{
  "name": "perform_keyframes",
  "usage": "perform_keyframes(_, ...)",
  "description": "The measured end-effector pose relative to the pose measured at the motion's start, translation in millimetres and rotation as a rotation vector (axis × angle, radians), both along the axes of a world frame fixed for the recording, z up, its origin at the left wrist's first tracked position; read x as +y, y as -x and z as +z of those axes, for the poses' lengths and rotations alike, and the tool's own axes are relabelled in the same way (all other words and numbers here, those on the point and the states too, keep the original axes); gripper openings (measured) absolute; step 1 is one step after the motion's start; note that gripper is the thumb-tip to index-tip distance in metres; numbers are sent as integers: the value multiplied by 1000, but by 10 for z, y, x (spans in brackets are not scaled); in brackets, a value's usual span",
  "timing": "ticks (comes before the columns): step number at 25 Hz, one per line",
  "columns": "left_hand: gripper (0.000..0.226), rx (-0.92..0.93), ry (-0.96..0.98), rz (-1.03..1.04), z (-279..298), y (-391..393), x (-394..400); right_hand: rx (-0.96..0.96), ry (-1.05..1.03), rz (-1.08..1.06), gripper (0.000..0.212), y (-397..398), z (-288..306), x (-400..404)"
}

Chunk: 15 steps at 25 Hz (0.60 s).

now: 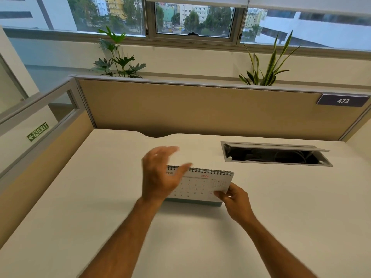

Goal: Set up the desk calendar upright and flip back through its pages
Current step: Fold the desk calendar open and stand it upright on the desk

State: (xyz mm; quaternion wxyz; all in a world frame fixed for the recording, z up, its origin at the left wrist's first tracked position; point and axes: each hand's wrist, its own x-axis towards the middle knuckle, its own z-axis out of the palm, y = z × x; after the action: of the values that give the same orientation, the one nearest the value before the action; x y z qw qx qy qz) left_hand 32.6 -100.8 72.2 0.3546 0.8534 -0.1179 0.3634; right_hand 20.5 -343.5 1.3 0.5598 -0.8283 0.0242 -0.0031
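Note:
A spiral-bound desk calendar stands upright on the white desk, its white month page facing me, with red "2025" near the top. My right hand pinches the page's lower right corner between thumb and fingers. Blurred and raised, my left hand is in front of the calendar's left part with fingers spread, the thumb lying across the wire binding. It hides the month name and the left columns of dates. The hand holds nothing that I can see.
An open cable tray with a raised grey lid is sunk into the desk behind and right of the calendar. Tan partition panels close the desk at the back and left. Two potted plants stand behind the back partition.

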Motion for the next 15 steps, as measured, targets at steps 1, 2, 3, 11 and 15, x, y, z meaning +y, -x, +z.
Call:
perform_keyframes(1,53,49,257,72,-119,72,79,-1,6,2,34,-8,-10,-2)
perform_keyframes(2,53,149,487,109,-244,140,128,-4,7,4,35,-12,-19,-3)
perform_keyframes(3,53,267,639,113,-383,192,164,-10,5,5,35,-12,-28,-4)
perform_keyframes(11,27,377,703,145,-983,348,156,-143,73,-257,34,120,-212,142)
perform_keyframes(15,29,358,706,202,-1013,350,173,-96,-87,-336,49,172,-211,159)
